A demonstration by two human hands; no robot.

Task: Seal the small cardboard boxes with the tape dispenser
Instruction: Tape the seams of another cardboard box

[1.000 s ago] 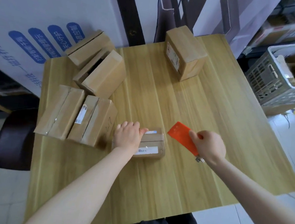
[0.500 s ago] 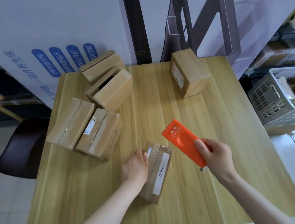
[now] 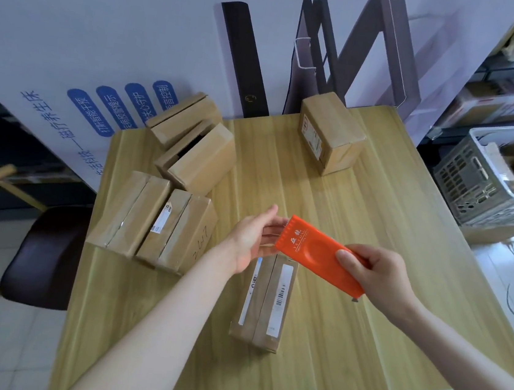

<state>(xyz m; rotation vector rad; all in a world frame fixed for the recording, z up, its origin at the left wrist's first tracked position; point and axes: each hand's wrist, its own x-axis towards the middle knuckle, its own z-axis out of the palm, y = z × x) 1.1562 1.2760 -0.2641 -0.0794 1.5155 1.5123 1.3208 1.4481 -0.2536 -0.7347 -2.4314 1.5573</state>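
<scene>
The right hand [image 3: 377,279] grips the orange tape dispenser [image 3: 313,255] by its rear end, holding it in the air above the small cardboard box [image 3: 265,305], which lies lengthwise on the table [image 3: 361,335] near the middle of its near edge. The left hand [image 3: 254,239] reaches to the dispenser's toothed front with fingers stretched out; their tips are hidden, so I cannot tell if they have any tape. It looks like the tape end is being drawn out. Next it needs laying along the box's centre seam. Other boxes [image 3: 153,221] sit by the left edge.
</scene>
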